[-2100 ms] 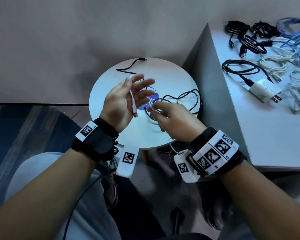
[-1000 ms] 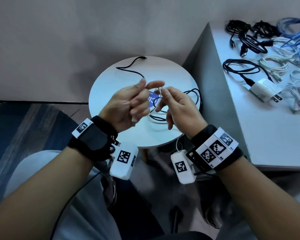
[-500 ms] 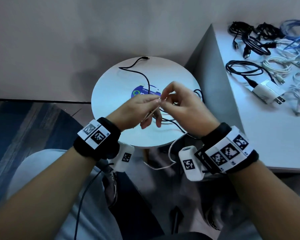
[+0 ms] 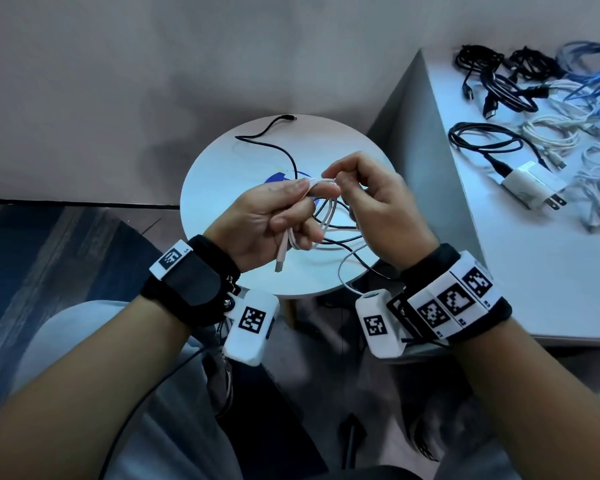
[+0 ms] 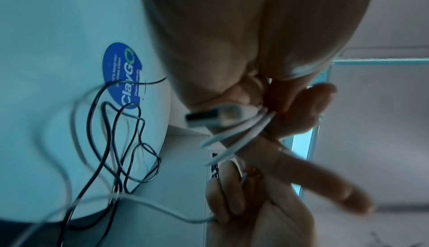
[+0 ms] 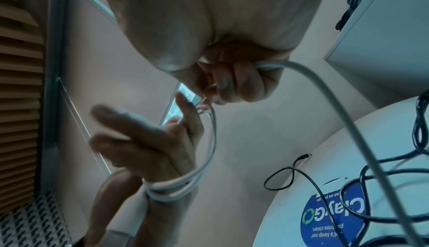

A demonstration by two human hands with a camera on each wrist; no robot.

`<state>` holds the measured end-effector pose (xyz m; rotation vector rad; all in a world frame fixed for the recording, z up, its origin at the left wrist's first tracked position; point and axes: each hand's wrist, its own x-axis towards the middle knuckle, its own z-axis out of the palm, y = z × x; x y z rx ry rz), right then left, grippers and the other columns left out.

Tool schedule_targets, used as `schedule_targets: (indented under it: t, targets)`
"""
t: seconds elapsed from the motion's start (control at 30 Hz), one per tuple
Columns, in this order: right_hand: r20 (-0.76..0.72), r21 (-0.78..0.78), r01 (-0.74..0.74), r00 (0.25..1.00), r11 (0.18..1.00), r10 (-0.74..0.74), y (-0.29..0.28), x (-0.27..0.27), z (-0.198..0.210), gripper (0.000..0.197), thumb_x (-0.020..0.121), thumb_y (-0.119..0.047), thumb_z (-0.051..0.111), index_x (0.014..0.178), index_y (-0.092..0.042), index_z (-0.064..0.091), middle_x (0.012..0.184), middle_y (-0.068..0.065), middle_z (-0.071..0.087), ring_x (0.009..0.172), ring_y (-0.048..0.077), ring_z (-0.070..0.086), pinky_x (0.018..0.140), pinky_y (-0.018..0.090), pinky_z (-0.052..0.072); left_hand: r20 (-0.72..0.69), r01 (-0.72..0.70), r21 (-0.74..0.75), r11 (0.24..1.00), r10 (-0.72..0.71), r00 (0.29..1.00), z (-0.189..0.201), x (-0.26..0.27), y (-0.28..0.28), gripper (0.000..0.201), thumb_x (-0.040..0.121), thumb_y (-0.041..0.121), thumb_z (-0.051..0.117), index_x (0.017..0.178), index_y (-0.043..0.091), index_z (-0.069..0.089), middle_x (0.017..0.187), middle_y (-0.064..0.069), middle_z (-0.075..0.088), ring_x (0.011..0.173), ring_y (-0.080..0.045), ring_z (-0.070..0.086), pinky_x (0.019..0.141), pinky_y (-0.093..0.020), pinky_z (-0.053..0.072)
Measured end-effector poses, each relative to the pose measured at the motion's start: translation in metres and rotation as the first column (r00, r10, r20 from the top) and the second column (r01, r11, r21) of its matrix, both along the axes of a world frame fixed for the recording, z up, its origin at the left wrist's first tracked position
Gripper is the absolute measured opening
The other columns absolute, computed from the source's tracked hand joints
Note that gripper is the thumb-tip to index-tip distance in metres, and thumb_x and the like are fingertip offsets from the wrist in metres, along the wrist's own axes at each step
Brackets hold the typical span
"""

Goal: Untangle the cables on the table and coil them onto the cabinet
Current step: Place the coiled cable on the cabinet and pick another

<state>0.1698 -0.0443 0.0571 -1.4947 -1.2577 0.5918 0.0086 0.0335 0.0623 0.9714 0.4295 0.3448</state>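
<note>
A white USB cable (image 4: 326,216) is wound in loops round the fingers of my left hand (image 4: 284,216), held above the round white table (image 4: 222,174). Its plug (image 4: 280,261) hangs below the palm. The left thumb presses the loops (image 5: 236,133) against the fingers. My right hand (image 4: 368,199) pinches the same white cable (image 6: 325,95) right beside the left fingertips; the loose length trails down past the table edge. A thin black cable (image 4: 278,147) lies tangled on the table under both hands. In the right wrist view the loops (image 6: 171,188) circle the left hand.
The white cabinet (image 4: 534,271) stands at the right. It carries several coiled black, white and blue cables and a white charger (image 4: 530,185). A blue round sticker (image 5: 123,75) marks the table's middle. My knees and the floor lie below the table.
The left hand turned palm down and then palm up again with more white loops on its fingers. The right hand carried the cable round the left fingers and stays at their tips.
</note>
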Motion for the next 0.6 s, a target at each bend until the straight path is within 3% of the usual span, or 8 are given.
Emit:
schedule_targets:
  t: [0.03, 0.1, 0.13, 0.2, 0.27, 0.4, 0.5, 0.6]
  targets:
    - [-0.027, -0.011, -0.014, 1.0, 1.0, 0.014, 0.001, 0.001, -0.001, 0.018, 0.1, -0.016, 0.05, 0.092, -0.02, 0.065, 0.068, -0.014, 0.059, 0.058, 0.003, 0.047, 0.057, 0.028, 0.037, 0.008, -0.012, -0.009, 1.0, 0.012, 1.0, 0.001, 0.001, -0.002, 0.038, 0.102, 0.024, 0.038, 0.11, 0.001, 0.068, 0.047, 0.008, 0.037, 0.044, -0.009, 0.056, 0.045, -0.019, 0.046]
    - [-0.061, -0.023, -0.022, 0.998, 1.0, 0.02, 0.003, 0.004, -0.004, 0.019, 0.102, -0.014, 0.049, 0.094, -0.014, 0.067, 0.064, -0.017, 0.056, 0.053, 0.001, 0.046, 0.056, 0.018, 0.034, 0.043, -0.017, -0.045, 0.999, 0.019, 0.999, -0.001, 0.001, -0.002, 0.041, 0.104, 0.022, 0.036, 0.125, -0.009, 0.051, 0.057, 0.008, 0.051, 0.035, -0.003, 0.04, 0.036, -0.016, 0.035]
    - [-0.07, -0.033, -0.022, 0.997, 0.999, 0.02, 0.004, 0.006, -0.008, 0.02, 0.103, -0.017, 0.05, 0.096, -0.01, 0.067, 0.063, -0.014, 0.055, 0.051, 0.002, 0.044, 0.054, 0.018, 0.033, 0.071, -0.027, -0.07, 0.997, 0.032, 0.997, -0.002, 0.001, -0.001, 0.041, 0.105, 0.02, 0.034, 0.13, -0.009, 0.045, 0.064, 0.007, 0.058, 0.033, -0.002, 0.038, 0.034, -0.014, 0.033]
    - [-0.097, -0.094, -0.039, 0.995, 0.995, 0.029, 0.004, 0.007, -0.014, 0.024, 0.104, -0.026, 0.05, 0.097, -0.01, 0.067, 0.063, -0.003, 0.052, 0.045, 0.004, 0.039, 0.047, 0.02, 0.032, 0.126, -0.072, -0.186, 0.98, 0.097, 0.987, 0.0, 0.0, 0.003, 0.039, 0.104, 0.018, 0.034, 0.124, -0.01, 0.053, 0.074, 0.003, 0.065, 0.032, -0.002, 0.041, 0.033, -0.012, 0.034]
    - [-0.11, -0.192, -0.071, 0.993, 0.979, 0.051, 0.002, 0.003, -0.02, 0.025, 0.106, -0.03, 0.047, 0.096, -0.017, 0.065, 0.063, 0.005, 0.05, 0.041, 0.011, 0.041, 0.042, 0.023, 0.034, 0.204, -0.111, -0.29, 0.951, 0.175, 0.963, 0.002, -0.003, 0.011, 0.042, 0.101, 0.017, 0.037, 0.13, -0.007, 0.056, 0.088, 0.001, 0.073, 0.042, -0.002, 0.051, 0.042, -0.012, 0.042]
    - [-0.075, -0.41, -0.152, 0.988, 0.899, 0.133, -0.004, -0.017, -0.033, 0.028, 0.105, -0.039, 0.044, 0.105, -0.021, 0.066, 0.06, 0.0, 0.046, 0.04, 0.021, 0.044, 0.044, 0.028, 0.04, 0.323, -0.235, -0.369, 0.899, 0.361, 0.875, 0.005, -0.01, 0.029, 0.051, 0.101, 0.014, 0.038, 0.146, -0.009, 0.033, 0.102, -0.005, 0.077, 0.077, -0.009, 0.074, 0.072, -0.022, 0.059]
    - [-0.288, -0.475, -0.334, 0.933, 0.814, 0.215, -0.009, -0.036, -0.039, 0.028, 0.105, -0.038, 0.045, 0.111, -0.024, 0.068, 0.053, -0.011, 0.04, 0.036, 0.012, 0.031, 0.039, 0.023, 0.033, 0.177, -0.403, -0.109, 0.909, 0.417, 0.892, 0.005, -0.011, 0.036, 0.04, 0.107, 0.016, 0.03, 0.138, -0.006, 0.043, 0.093, -0.001, 0.077, 0.082, -0.011, 0.074, 0.077, -0.026, 0.058]
    - [-0.407, -0.458, -0.442, 0.876, 0.771, 0.26, -0.008, -0.041, -0.026, 0.025, 0.104, -0.029, 0.049, 0.109, -0.019, 0.071, 0.053, -0.012, 0.041, 0.041, 0.008, 0.03, 0.039, 0.019, 0.025, -0.053, -0.332, 0.368, 0.868, 0.376, 0.925, 0.001, -0.007, 0.025, 0.032, 0.111, 0.018, 0.032, 0.132, 0.0, 0.048, 0.092, -0.007, 0.077, 0.079, -0.022, 0.074, 0.075, -0.034, 0.059]
